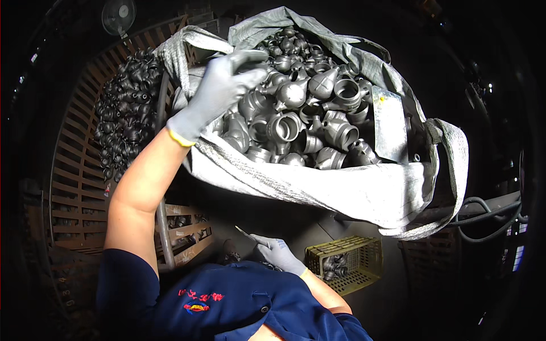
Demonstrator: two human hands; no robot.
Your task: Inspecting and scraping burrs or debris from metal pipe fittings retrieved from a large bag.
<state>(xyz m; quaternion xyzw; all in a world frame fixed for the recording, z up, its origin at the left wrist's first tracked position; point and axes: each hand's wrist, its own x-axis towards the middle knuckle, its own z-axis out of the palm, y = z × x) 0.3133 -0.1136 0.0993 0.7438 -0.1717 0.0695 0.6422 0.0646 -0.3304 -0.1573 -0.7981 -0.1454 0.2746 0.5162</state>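
Judging by the white sack (318, 184) heaped full and the yellow crate (369, 262) holding few, seemingly with most grey metal fittings (291, 95) left to handle. Reaching over them at left with the left hand (224, 82), thumb apart from fingers; lower down, with the right hand (280, 254) apparently closed on a thin strip (244, 233).

The gloved left hand (223, 85) is being held, fingers curved apart, over grey metal fittings (284, 128) in an open white sack (318, 190), while a thin strip (245, 233) is being gripped lower down by the gloved right hand (280, 255), near a yellow crate (365, 264).
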